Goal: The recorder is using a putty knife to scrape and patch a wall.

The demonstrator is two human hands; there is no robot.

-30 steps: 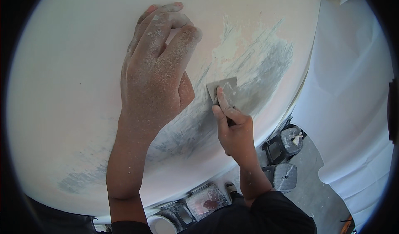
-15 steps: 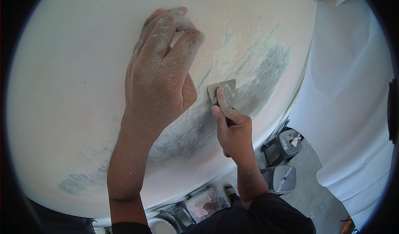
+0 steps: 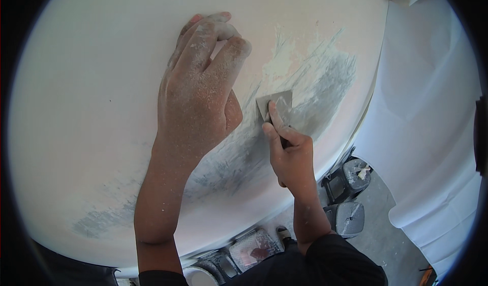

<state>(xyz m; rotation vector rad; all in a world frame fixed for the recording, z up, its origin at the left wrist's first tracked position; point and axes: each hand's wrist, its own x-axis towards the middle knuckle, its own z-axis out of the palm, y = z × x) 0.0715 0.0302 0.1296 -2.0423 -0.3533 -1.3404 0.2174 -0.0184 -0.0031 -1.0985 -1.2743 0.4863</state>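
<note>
My right hand (image 3: pixel 292 156) grips a small flat putty scraper (image 3: pixel 283 102), index finger laid along its blade. The blade touches or nearly touches a grey-streaked filler patch (image 3: pixel 323 100) on a large pale curved panel (image 3: pixel 76 82). To the left and higher up, my left hand (image 3: pixel 195 93), coated in pale dust, rests on or just over the panel. Its fingers are bent and partly apart, the thumb tucked beneath. I see nothing held in it, though the palm side is hidden.
White sheeting (image 3: pixel 427 108) hangs along the right side. Below the panel's edge stand dark stools (image 3: pixel 348 220) spattered with pale material, a round white container (image 3: pixel 199 276) and a stool top with a reddish smear (image 3: pixel 255 249). Grey floor (image 3: pixel 389 235) shows at lower right.
My right hand and the scraper have shifted slightly up and right across the patch. My left hand keeps its pose, with a slight shift of the whole view.
</note>
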